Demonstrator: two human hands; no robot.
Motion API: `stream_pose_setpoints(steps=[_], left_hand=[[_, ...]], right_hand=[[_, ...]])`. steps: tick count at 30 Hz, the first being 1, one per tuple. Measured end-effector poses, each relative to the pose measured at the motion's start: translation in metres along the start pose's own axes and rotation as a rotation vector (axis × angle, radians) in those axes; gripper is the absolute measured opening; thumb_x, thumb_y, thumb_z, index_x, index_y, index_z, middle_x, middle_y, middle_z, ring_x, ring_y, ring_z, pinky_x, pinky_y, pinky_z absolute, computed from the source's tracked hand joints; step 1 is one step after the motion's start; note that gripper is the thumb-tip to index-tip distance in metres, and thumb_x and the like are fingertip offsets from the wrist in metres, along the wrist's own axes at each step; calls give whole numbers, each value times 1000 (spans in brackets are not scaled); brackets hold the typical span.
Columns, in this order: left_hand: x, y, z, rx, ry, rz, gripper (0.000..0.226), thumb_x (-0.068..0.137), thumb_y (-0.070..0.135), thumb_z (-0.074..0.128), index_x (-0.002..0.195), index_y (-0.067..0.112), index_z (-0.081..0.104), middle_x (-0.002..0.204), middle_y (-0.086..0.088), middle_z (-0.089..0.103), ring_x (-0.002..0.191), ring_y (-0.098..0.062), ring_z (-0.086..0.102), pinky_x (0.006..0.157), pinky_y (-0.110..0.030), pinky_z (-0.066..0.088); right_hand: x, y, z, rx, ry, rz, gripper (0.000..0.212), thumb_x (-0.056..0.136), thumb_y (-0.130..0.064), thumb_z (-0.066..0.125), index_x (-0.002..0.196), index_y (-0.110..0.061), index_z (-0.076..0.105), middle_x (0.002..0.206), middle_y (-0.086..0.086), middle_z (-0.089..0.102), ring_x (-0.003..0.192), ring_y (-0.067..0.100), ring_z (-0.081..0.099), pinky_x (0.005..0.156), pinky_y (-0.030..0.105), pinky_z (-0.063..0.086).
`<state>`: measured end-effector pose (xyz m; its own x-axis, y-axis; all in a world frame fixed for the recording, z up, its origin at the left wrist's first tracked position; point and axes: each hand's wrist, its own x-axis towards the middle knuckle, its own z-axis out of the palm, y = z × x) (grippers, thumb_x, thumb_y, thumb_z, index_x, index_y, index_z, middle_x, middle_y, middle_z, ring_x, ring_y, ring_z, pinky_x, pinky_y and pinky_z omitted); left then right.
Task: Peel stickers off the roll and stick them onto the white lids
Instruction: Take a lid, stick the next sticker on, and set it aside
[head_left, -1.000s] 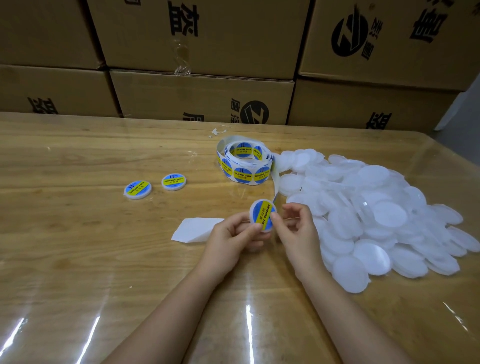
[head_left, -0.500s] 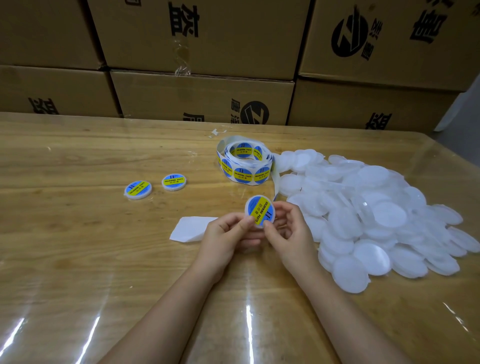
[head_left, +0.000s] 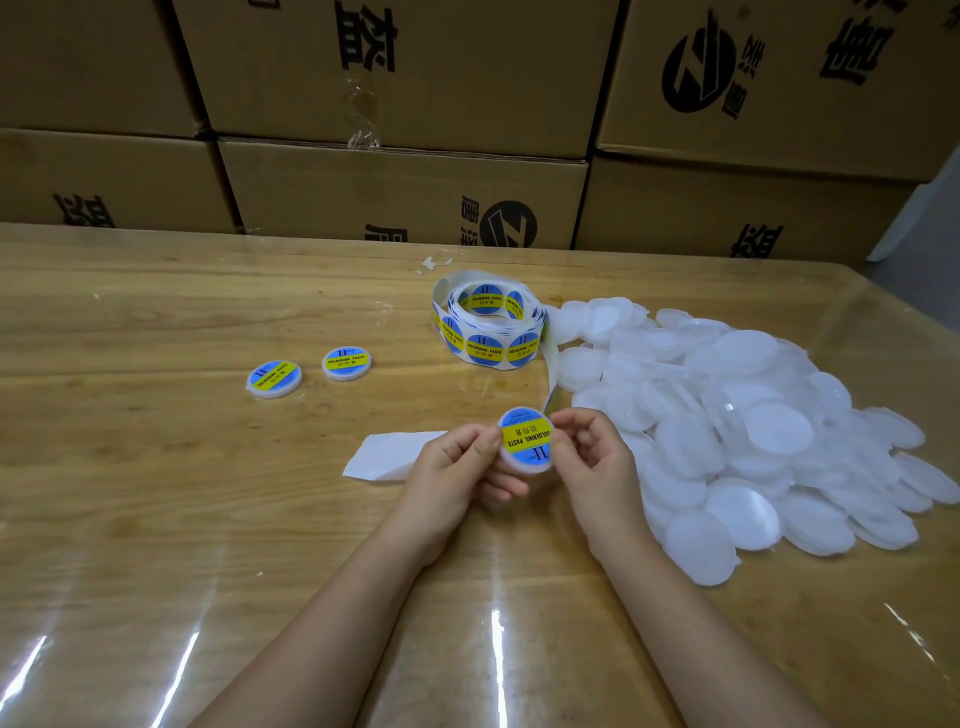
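Both hands hold one white lid (head_left: 525, 440) above the table, its top covered by a blue and yellow round sticker. My left hand (head_left: 457, 467) pinches its left edge with thumb on top. My right hand (head_left: 592, 457) grips its right edge with curled fingers. The sticker roll (head_left: 488, 327) stands behind them, its white backing strip trailing down toward my hands. A big heap of bare white lids (head_left: 753, 431) lies to the right. Two stickered lids, one (head_left: 274, 378) and another (head_left: 346, 363), rest on the table at the left.
A loose end of white backing paper (head_left: 389, 457) lies flat just left of my left hand. Stacked cardboard boxes (head_left: 405, 192) wall off the far edge of the glossy wooden table (head_left: 156, 519). A small white scrap (head_left: 431, 264) lies behind the roll.
The lid has been turned in my fingers so the yellow band runs closer to level, and the sticker now sits flat on it. Both hands stayed in about the same place.
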<state>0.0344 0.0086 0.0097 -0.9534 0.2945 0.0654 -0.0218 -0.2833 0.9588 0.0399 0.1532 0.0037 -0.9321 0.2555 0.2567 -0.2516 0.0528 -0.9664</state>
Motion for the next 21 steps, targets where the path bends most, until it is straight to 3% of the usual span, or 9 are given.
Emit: stream_pose_setpoints(steps=[8, 12, 15, 21], left_hand=[[-3, 1, 1, 129, -118, -13, 31, 86, 34, 45, 85, 7, 61, 67, 0, 69, 58, -11, 66, 58, -19, 53], [-4, 2, 2, 165, -128, -11, 27, 94, 23, 41, 84, 7, 60, 65, 0, 68, 56, -10, 63, 57, -20, 52], [-5, 2, 3, 183, -121, -17, 27, 97, 18, 39, 85, 6, 60, 65, 1, 67, 55, -10, 62, 57, -20, 52], [-5, 4, 5, 193, -88, -16, 29, 98, 16, 39, 80, 9, 59, 63, -1, 64, 54, -11, 59, 57, -19, 50]], right_hand=[[0, -1, 0, 7, -7, 5, 27, 90, 4, 54, 85, -22, 60, 68, -9, 66, 65, 1, 61, 61, 14, 48], [-1, -1, 0, -10, -49, -3, 25, 90, 0, 57, 86, -25, 61, 71, -2, 61, 69, 10, 58, 63, 17, 49], [-2, -1, -1, -40, -89, -12, 22, 89, -3, 61, 89, -26, 60, 74, -7, 60, 71, 7, 59, 65, 19, 49], [-5, -3, 1, -85, -161, -10, 21, 76, -28, 64, 96, -28, 57, 83, -6, 57, 76, 5, 58, 69, 18, 48]])
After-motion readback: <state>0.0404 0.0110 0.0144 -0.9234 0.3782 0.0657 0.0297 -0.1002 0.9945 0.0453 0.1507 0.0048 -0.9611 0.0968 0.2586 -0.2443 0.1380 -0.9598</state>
